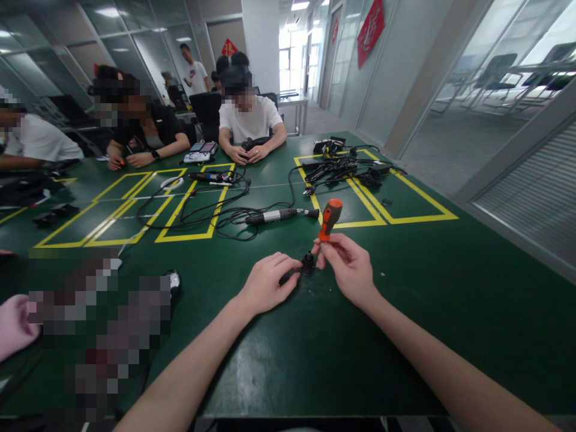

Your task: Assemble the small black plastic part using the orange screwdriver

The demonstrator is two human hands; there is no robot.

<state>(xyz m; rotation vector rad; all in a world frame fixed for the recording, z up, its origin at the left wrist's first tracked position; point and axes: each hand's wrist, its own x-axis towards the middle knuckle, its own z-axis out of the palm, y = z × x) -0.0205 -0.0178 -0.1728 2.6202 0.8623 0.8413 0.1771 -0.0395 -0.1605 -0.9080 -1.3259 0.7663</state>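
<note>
Mid-frame, my right grip [351, 264] holds an orange-black screwdriver [332, 218]; my left grip [271, 279] touches a black part [308, 264], its hold unclear.

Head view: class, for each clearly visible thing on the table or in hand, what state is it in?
Orange-and-grey screwdriver, handle up, slightly tilted, held in the right hand.
Small black part, standing on the table, fingertips of the left hand at its side.
Grey-and-black tool, lying down, unheld.
Black cable heap, tangled.
Far black object, at a co-worker's hands.
</note>
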